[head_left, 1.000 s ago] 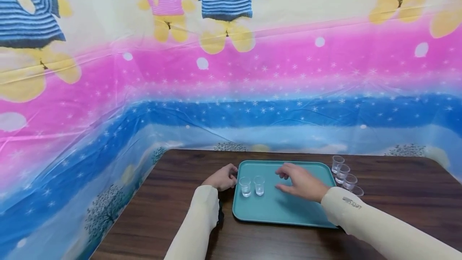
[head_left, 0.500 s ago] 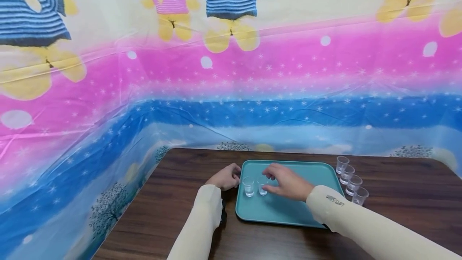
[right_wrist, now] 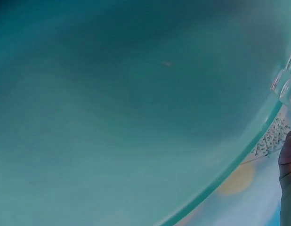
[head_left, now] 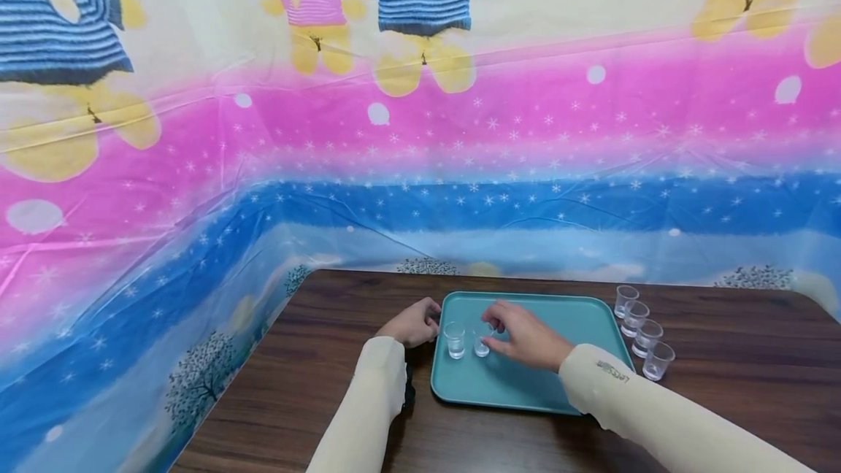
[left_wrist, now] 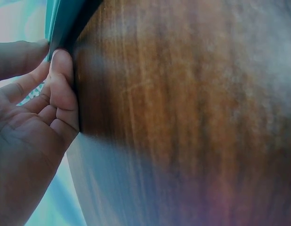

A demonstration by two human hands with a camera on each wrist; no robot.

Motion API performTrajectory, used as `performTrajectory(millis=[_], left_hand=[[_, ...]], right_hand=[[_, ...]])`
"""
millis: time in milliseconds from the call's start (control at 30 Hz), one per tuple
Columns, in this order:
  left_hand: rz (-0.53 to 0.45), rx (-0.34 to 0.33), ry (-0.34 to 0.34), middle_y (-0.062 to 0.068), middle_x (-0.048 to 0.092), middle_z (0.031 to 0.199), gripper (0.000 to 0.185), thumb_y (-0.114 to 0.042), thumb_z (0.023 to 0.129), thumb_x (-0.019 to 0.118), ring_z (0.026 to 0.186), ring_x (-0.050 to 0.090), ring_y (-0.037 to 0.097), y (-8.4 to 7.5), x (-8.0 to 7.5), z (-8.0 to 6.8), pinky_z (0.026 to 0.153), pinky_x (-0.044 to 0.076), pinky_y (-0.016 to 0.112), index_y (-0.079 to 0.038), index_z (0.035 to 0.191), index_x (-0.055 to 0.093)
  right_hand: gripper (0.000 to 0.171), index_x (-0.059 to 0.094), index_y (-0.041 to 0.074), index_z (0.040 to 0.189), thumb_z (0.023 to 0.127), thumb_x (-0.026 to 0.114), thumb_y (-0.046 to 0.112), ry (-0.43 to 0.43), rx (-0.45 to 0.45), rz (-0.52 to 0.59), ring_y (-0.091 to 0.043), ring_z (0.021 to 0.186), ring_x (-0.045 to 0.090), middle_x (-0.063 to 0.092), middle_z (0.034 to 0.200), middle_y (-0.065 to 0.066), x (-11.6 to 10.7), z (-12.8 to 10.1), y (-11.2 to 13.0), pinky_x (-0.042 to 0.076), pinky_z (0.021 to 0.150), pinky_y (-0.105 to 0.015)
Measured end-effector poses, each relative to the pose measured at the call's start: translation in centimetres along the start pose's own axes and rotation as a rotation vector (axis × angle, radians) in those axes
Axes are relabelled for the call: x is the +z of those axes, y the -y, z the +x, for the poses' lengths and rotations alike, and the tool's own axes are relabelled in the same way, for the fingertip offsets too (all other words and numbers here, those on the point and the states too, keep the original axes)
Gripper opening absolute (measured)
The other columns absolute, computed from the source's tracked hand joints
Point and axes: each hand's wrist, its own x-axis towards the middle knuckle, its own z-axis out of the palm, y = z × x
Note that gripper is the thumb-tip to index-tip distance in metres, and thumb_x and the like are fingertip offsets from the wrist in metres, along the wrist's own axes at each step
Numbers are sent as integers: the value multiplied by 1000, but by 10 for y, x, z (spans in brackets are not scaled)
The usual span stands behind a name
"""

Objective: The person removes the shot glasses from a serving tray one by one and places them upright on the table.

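A teal tray (head_left: 565, 378) lies on the dark wooden table (head_left: 296, 385). Two small clear cups stand on the tray's left part: the left cup (head_left: 455, 340) stands free, and the right cup (head_left: 482, 345) sits between the thumb and fingers of my right hand (head_left: 519, 336), which pinches it. My left hand (head_left: 414, 323) grips the tray's left edge (left_wrist: 65, 23), with its thumb on top and its fingers (left_wrist: 63, 89) curled under. The right wrist view shows mostly tray floor (right_wrist: 117, 113), with a cup (right_wrist: 284, 84) at the frame's right edge.
Several empty clear cups (head_left: 647, 336) stand in a row on the table just right of the tray. A colourful plastic sheet (head_left: 420, 166) printed with bears walls off the back and left of the table. Bare table wood lies in front of the tray.
My right hand moved left from the tray's middle to the right cup and closed around it. The left hand has stayed on the tray's edge.
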Motion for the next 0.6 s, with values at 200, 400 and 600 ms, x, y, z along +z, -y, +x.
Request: performTrajectory(millis=[200, 400, 600], left_hand=[[5, 9, -4, 9, 56, 86, 34, -5, 95, 46, 73, 54, 21, -1, 0, -2, 57, 35, 32, -3, 129, 44], [12, 7, -3, 8, 56, 87, 34, -5, 96, 46, 74, 55, 21, -1, 0, -1, 58, 36, 33, -4, 130, 44], [12, 8, 0, 9, 56, 88, 35, -5, 95, 46, 74, 54, 22, -1, 1, 0, 56, 36, 33, -3, 130, 43]], right_hand=[[26, 60, 6, 110, 89, 68, 20, -14, 13, 24, -13, 85, 54, 57, 99, -4, -10, -10, -6, 48, 73, -32], [26, 59, 7, 111, 89, 67, 20, -18, 12, 5, -13, 86, 54, 57, 99, -3, -26, -25, -14, 48, 74, -32], [24, 59, 14, 109, 88, 69, 21, -38, 24, -51, -13, 84, 55, 55, 96, 5, -38, -45, -27, 48, 72, -31]])
